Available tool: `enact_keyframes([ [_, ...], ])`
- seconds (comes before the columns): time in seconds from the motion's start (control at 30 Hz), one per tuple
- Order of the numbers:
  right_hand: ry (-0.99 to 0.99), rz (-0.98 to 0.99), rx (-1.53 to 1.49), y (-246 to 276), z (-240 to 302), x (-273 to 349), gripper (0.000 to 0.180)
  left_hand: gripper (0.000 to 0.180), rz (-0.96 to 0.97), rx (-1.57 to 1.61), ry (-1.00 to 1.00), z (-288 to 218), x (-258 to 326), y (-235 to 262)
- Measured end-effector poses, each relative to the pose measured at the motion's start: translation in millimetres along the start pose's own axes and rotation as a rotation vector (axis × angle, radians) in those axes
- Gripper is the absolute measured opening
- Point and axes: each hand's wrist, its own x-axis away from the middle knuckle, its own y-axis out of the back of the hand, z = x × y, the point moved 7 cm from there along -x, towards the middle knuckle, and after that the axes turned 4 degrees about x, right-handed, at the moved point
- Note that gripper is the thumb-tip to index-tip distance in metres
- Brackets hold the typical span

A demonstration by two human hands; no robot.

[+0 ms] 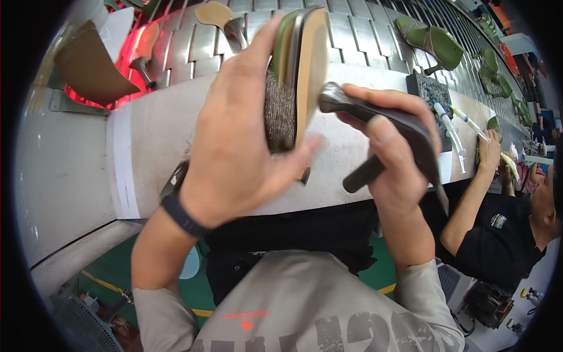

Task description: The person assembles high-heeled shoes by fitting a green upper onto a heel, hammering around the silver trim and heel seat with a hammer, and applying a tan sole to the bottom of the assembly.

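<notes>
While the pale tabletop (158, 135) spans the middle of the view, both forearms rise over its near edge, elbows bent. Person's left hand (229, 135) raised, back to the camera; its fingers (258, 50) run up along the left side of a sandal (296, 79), thumb spread across the lower end, so the sandal is grasped, above the tabletop, sole facing the right hand (399, 167). Right fingers curled tight round a hammer (419, 138), close to its head; polished face just beside the sole, contact uncertain. Left hand and sandal blurred.

Sandal: flat tan sole, rounded end, dark band along the edge; green and tan layers behind; strap rough, glittery, dark silver. Hammer: dark, head curving out to a thin blade-like end; handle dark, stubby as seen.

Beyond the far edge, slatted metal conveyor (360, 35). Co-worker (498, 229) in black at right, arms over the tabletop. Brown panel (94, 67) upper left. Green sandal (437, 47) on the slats, upper right. Past the right hand, speckled dark block (428, 88), 2 syringes (448, 129) by it. Left wrist, with dark wristband (183, 216), partly hides a glossy dark object (175, 179), kind unclear.
</notes>
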Motion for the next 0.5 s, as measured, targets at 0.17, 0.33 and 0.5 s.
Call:
enact_keyframes([
  [0.17,0.255,0.164,0.363,-12,65,13,0.040,0.084,0.099,0.515,-0.067,-46,-3,24],
  [0.33,0.520,0.282,0.287,-15,115,41,0.043,0.066,-0.061,0.476,-0.091,-49,0,20],
  [0.5,0.465,0.420,0.511,-30,126,37,0.038,0.064,-0.127,0.409,-0.039,-57,0,12],
])
